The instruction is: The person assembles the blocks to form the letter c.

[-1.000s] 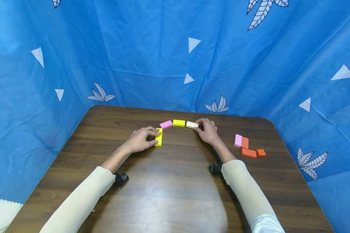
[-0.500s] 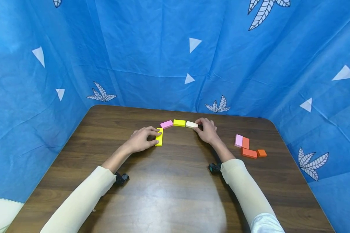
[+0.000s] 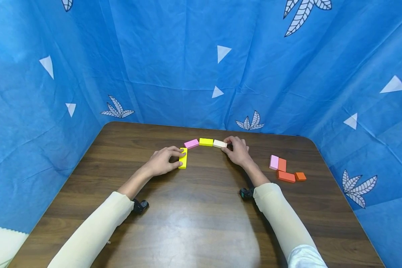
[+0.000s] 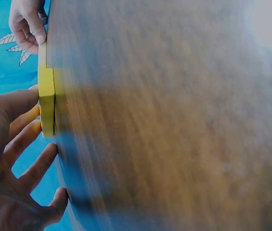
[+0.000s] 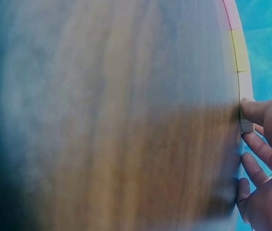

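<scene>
At the left end of a curved row, my left hand (image 3: 163, 160) pinches a yellow block (image 3: 184, 162) between thumb and fingers. In the left wrist view that block (image 4: 46, 103) lies on the tabletop. A pink block (image 3: 191, 143) is set at a slant just beyond its far end. A second yellow block (image 3: 206, 142) follows to the right. My right hand (image 3: 238, 150) pinches the right end of a white block (image 3: 219, 143), whose left end meets the second yellow block. The right wrist view shows my thumb on the white block (image 5: 245, 86).
Off to the right lie a pink block (image 3: 273, 162), a red-orange block (image 3: 281, 164) touching it, another red-orange block (image 3: 286, 176) and a small orange piece (image 3: 300, 176). A blue patterned curtain (image 3: 174, 74) stands behind the brown wooden table (image 3: 201, 208).
My right hand has slid the white block slightly left, so the small gap beside the second yellow block has closed. My left hand has stayed on its yellow block.
</scene>
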The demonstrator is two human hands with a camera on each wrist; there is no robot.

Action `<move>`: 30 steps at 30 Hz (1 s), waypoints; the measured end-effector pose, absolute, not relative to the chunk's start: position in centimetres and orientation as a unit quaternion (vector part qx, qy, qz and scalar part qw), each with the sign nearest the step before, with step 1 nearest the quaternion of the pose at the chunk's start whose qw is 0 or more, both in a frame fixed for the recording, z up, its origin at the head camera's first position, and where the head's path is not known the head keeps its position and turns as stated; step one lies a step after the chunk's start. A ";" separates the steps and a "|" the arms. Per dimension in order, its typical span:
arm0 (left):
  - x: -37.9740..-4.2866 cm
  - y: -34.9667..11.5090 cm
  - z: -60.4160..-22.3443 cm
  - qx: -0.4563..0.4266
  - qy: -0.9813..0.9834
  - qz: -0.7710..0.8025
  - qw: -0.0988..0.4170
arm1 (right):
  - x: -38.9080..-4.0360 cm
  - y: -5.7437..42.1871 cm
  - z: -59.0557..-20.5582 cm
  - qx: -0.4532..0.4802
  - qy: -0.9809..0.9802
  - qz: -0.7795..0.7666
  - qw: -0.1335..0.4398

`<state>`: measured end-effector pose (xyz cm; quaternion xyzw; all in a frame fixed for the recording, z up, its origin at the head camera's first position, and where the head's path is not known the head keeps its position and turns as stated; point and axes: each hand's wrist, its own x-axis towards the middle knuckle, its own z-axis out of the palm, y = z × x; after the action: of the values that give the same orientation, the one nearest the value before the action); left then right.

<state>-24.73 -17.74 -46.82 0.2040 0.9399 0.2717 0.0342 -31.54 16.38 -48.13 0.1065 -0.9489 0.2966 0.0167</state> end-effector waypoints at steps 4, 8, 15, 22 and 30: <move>-24.7 -17.8 -46.8 0.204 0.940 0.272 0.034 | -31.4 16.4 -48.1 0.113 -0.950 0.291 0.020; -24.7 -17.8 -46.9 0.204 0.940 0.272 0.035 | -31.2 16.5 -48.0 0.118 -0.947 0.298 0.021; -24.6 -17.8 -46.7 0.202 0.941 0.271 0.036 | -31.0 17.4 -47.7 0.146 -0.936 0.318 0.024; -24.6 -17.6 -46.7 0.207 0.939 0.271 0.036 | -30.1 19.4 -47.6 0.183 -0.929 0.320 0.032; -24.6 -17.6 -46.6 0.205 0.940 0.271 0.036 | -28.5 22.7 -47.2 0.168 -0.936 0.305 0.038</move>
<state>-24.56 -17.56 -46.59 0.2055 0.9397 0.2709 0.0360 -28.52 22.65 -47.16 0.1679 -0.9365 0.3054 0.0384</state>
